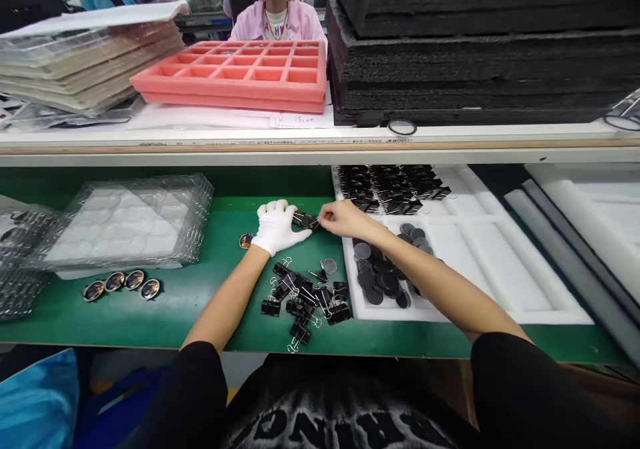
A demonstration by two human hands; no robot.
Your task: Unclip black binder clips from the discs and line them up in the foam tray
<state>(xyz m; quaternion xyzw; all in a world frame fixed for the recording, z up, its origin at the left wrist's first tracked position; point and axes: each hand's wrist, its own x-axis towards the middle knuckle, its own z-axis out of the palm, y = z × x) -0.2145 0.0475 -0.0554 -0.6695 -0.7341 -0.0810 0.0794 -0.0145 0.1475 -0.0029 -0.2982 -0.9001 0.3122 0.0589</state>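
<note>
My left hand (280,227), in a white glove, rests on the green mat with its fingers apart, beside a small group of black binder clips (305,220). The bare fingers of my right hand (343,218) pinch a wire handle at the right end of that group. A round picture piece (246,240) lies just left of the glove's wrist. Nearer to me is a loose pile of binder clips (295,289) with a clear disc (329,266) beside it. Under my right forearm, dark discs (375,279) fill part of a white foam tray (475,262).
Rows of clips (385,186) stand at the tray's back. Several round pieces (134,280) lie left, before stacked clear plastic trays (130,222). A white shelf (250,149) crosses above, bearing a pink foam tray (230,92) and black foam blocks (475,69). A person sits opposite.
</note>
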